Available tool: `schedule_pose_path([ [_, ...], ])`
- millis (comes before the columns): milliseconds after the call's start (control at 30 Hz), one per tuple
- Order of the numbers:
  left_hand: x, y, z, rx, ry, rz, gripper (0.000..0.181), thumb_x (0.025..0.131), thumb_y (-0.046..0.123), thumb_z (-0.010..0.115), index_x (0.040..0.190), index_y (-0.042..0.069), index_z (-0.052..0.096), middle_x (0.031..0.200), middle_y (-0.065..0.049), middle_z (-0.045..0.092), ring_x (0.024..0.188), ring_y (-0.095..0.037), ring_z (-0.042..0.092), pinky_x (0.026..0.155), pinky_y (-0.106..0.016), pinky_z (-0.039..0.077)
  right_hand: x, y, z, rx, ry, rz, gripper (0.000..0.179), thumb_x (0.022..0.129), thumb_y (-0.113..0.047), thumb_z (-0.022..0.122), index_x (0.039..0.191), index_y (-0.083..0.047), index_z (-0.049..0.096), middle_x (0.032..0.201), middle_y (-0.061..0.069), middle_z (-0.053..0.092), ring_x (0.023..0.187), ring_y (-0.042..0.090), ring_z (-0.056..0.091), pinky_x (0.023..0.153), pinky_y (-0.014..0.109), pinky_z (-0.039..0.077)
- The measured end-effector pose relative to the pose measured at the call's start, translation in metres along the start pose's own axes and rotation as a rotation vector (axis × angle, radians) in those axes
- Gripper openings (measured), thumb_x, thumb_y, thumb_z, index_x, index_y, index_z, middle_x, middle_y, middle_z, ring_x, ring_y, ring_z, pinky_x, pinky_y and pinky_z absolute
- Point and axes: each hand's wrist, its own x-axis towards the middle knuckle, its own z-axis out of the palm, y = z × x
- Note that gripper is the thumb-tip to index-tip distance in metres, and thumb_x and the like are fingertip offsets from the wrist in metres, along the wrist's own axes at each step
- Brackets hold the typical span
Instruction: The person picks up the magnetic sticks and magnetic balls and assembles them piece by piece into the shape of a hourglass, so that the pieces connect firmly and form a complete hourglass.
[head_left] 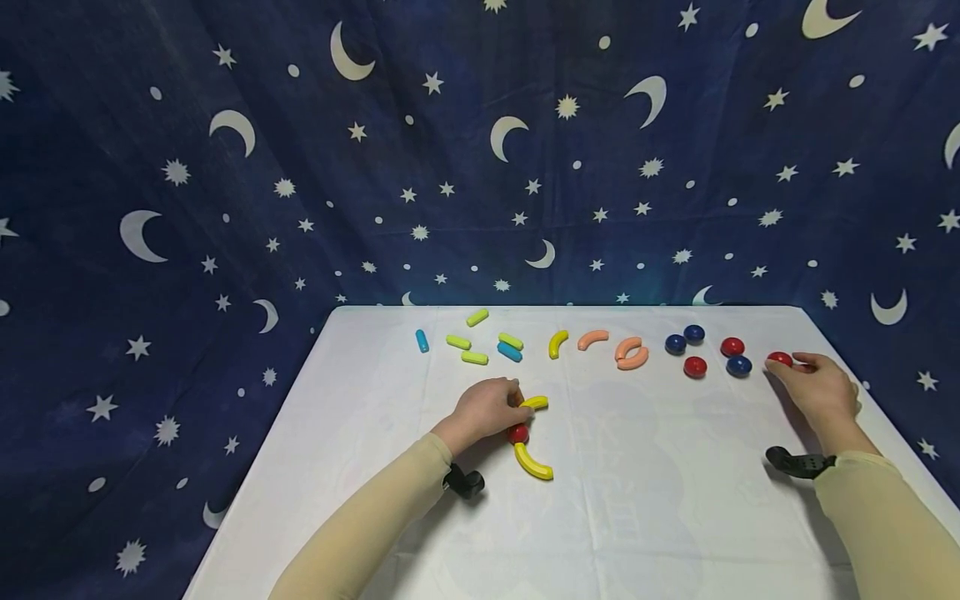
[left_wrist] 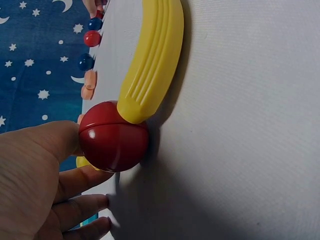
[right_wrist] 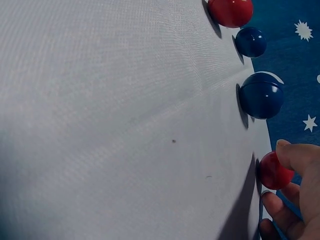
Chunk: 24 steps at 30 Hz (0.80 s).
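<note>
Near the middle of the white table, my left hand (head_left: 486, 408) pinches a red ball (head_left: 518, 433) between thumb and forefinger; the left wrist view shows the grip on the ball (left_wrist: 114, 140) close up. One end of a yellow banana-shaped piece (head_left: 534, 463) meets that ball on the near side. Another yellow curved piece (head_left: 536, 402) lies just beyond, partly hidden by my fingers. At the far right, my right hand (head_left: 816, 393) has its thumb and fingers around a second red ball (head_left: 780, 358), seen also as a red ball (right_wrist: 274, 171) in the right wrist view.
Along the back of the table (head_left: 645, 500) lie green sticks (head_left: 474, 357), blue sticks (head_left: 509, 352), a yellow curved piece (head_left: 558, 344) and orange curved pieces (head_left: 593, 339). Blue balls (head_left: 738, 366) and red balls (head_left: 695, 367) sit left of my right hand. A starry curtain (head_left: 465, 167) hangs behind.
</note>
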Motion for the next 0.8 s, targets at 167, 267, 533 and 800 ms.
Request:
schedule_pose_path([
  [167, -0.0002, 0.0012, -0.0004, 0.000, 0.001, 0.003, 0.022, 0.091, 0.040, 0.074, 0.091, 0.019, 0.068, 0.075, 0.008, 0.059, 0.068, -0.011, 0.053, 0.062, -0.027, 0.043, -0.0002, 0.0000, 0.0005, -0.006, 0.006, -0.004, 0.082, 0.100, -0.051, 0.056, 0.152, 0.008, 0.034, 0.146, 0.037, 0.039, 0.132, 0.057, 0.030, 0.092, 0.064, 0.028],
  [267, -0.0002, 0.0015, -0.0007, 0.002, -0.002, 0.003, 0.021, 0.092, 0.040, 0.073, 0.092, 0.019, 0.069, 0.075, 0.008, 0.059, 0.068, -0.011, 0.054, 0.062, -0.027, 0.043, -0.0007, -0.0003, 0.0007, -0.005, 0.007, 0.000, 0.080, 0.100, -0.049, 0.056, 0.151, 0.009, 0.035, 0.146, 0.037, 0.040, 0.130, 0.057, 0.030, 0.090, 0.063, 0.028],
  [533, 0.0003, 0.0008, -0.0003, 0.003, -0.005, 0.001, 0.021, 0.091, 0.040, 0.074, 0.091, 0.020, 0.068, 0.075, 0.008, 0.059, 0.069, -0.011, 0.053, 0.061, -0.026, 0.042, -0.0019, -0.0014, 0.0013, 0.002, 0.012, -0.005, 0.077, 0.101, -0.047, 0.056, 0.150, 0.009, 0.037, 0.144, 0.036, 0.040, 0.128, 0.056, 0.030, 0.088, 0.063, 0.028],
  [800, 0.0007, 0.0004, 0.0003, 0.013, 0.001, 0.004, 0.020, 0.091, 0.039, 0.073, 0.091, 0.020, 0.069, 0.075, 0.008, 0.059, 0.069, -0.011, 0.053, 0.062, -0.027, 0.043, -0.0027, -0.0024, 0.0014, 0.006, 0.019, -0.010, 0.072, 0.101, -0.043, 0.057, 0.147, 0.010, 0.039, 0.140, 0.036, 0.043, 0.125, 0.055, 0.032, 0.088, 0.063, 0.027],
])
